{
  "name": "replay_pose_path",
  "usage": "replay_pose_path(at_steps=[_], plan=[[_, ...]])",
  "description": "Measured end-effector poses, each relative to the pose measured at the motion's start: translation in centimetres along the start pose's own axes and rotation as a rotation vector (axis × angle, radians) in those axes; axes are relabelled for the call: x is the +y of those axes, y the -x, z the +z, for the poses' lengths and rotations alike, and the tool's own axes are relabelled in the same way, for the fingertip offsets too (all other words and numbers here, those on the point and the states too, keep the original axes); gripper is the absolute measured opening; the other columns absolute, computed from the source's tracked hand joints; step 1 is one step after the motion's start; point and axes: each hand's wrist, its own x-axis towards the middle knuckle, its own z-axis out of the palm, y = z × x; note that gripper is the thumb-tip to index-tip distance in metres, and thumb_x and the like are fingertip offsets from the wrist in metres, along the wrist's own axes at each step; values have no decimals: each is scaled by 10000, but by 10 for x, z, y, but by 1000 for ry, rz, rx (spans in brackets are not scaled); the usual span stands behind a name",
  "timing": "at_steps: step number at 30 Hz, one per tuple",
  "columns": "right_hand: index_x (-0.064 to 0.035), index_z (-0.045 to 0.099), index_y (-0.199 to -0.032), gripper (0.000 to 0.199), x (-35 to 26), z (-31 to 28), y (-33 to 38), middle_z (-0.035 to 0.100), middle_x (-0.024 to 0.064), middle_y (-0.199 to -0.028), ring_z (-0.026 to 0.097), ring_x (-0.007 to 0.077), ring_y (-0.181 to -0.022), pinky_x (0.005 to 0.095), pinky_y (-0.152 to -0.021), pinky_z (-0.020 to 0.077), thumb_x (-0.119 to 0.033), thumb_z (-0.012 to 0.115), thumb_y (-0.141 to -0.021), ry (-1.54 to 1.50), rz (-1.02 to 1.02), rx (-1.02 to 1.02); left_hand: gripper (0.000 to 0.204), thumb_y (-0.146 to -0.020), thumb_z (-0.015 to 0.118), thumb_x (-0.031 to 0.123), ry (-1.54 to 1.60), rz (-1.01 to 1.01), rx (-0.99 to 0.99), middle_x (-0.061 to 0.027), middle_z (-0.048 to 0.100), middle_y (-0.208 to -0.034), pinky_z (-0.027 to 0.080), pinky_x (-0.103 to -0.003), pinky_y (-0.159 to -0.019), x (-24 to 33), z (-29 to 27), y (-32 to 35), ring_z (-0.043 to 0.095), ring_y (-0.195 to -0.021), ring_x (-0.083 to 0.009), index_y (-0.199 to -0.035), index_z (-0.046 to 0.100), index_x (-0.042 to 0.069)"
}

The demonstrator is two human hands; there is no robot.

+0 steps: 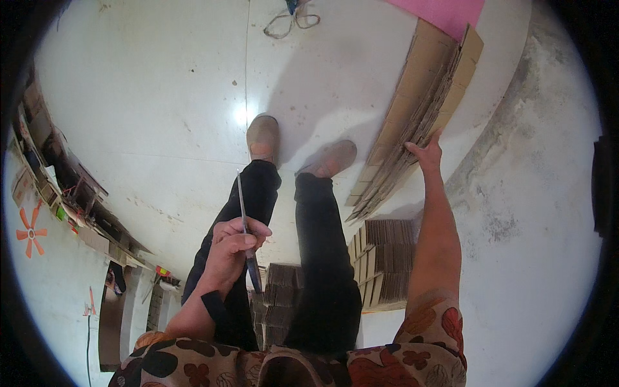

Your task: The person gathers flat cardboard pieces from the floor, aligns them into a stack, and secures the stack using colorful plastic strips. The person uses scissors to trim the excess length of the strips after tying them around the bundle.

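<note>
My left hand (233, 248) is closed around a slim pointed metal tool (242, 200) with a dark handle. Its thin shaft points away from me, above my left leg; whether it is a knife or a screwdriver I cannot tell. On the right, my arm stretches out to a long stack of flat brown cardboard (412, 109), standing on edge and slanting away from me. My right hand (427, 153) grips the stack's right side, thumb on top of the layered edges and fingers mostly hidden behind the outer sheet.
Bundled cardboard (390, 264) stands near my right leg, and more bundles (277, 297) show between my legs. A pink sheet (445, 13) lies at the far right. A loop of cord (291, 26) rests on the pale floor (161, 77). A stained wall (516, 213) rises at right.
</note>
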Motion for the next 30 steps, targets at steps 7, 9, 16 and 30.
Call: replay_pose_path(at_steps=[7,9,16,30], plan=[[-7,85,-1410,1097,20,-5,-3,559,220,-1152,611,263,-927,311,-826,474,-242,807,-620,60,-50,40,329,-691,609,221,-24,5,10,-30,549,-639,334,-203,-580,1,2,-2,454,-577,-80,-880,631,-47],[-10,59,-1414,1109,28,-6,-4,544,212,-1179,608,241,-931,301,-823,477,-222,807,-622,18,-43,18,326,-690,612,220,-19,3,2,-26,539,-632,328,-203,-577,0,1,-2,451,-578,-82,-876,633,-47],[-44,80,-1427,1055,38,-18,-10,527,154,-1189,591,191,-890,275,-757,508,-144,791,-654,-227,-82,-102,332,-685,618,219,23,16,5,-24,532,-636,327,-200,-585,0,2,-3,452,-590,-84,-879,633,-51],[-157,123,-1447,1011,31,-52,-2,574,117,-1095,621,204,-878,306,-612,544,-86,752,-658,-478,208,-272,376,-648,630,236,-19,21,58,-56,515,-604,339,-231,-559,3,11,-4,450,-566,-124,-857,629,-76]])
